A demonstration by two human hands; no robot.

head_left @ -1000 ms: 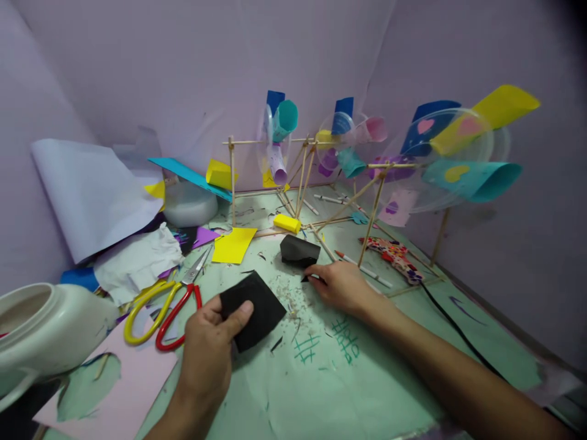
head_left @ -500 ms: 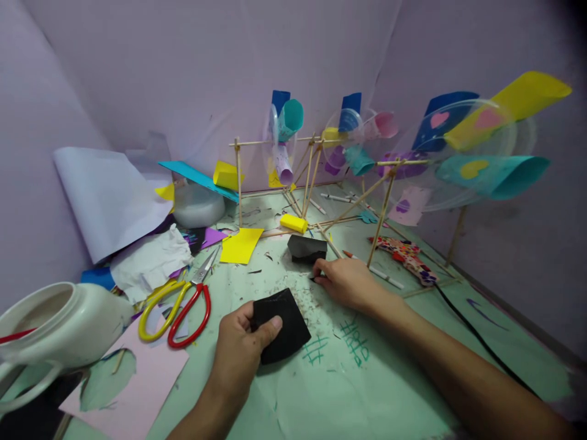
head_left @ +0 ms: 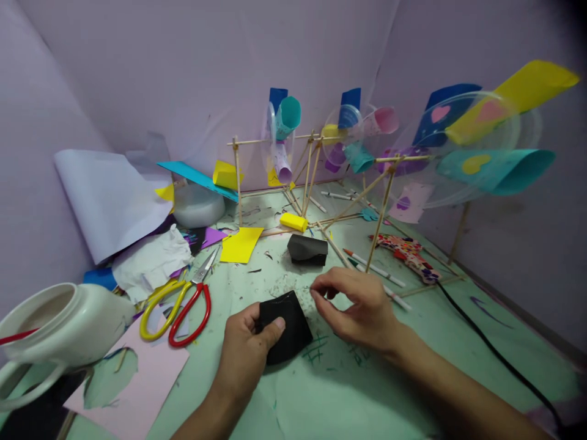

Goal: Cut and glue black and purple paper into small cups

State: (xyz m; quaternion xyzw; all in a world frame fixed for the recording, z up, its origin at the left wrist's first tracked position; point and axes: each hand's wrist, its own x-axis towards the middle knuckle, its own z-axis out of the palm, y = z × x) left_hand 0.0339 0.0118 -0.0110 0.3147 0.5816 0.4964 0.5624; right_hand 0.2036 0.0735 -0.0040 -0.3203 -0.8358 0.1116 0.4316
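Observation:
My left hand (head_left: pixel 250 342) grips a piece of black paper (head_left: pixel 288 333) by its left side, thumb on top. The paper looks curved or folded over. Just right of it, my right hand (head_left: pixel 353 305) hovers above the table with thumb and forefinger pinched together; whatever is between the tips is too small to make out. Beyond both hands lies a folded black paper piece (head_left: pixel 307 249). Behind that is a rolled yellow paper tube (head_left: pixel 293 221). Dark crumbs and scraps are scattered on the tabletop (head_left: pixel 348 397) between the hands.
Scissors (head_left: pixel 188 305) with yellow and red handles lie left, beside a white pot (head_left: pixel 68 330) and cut pink paper (head_left: pixel 151 391). A yellow sheet (head_left: pixel 241 244) is ahead. Stick frames with paper-bladed wheels (head_left: pixel 481 134) stand behind. A patterned glue gun (head_left: pixel 408 256) with a cord lies right.
My right hand has lifted off the table by the folded black piece and come nearer to me. My left hand, still gripping the black paper, has shifted slightly right.

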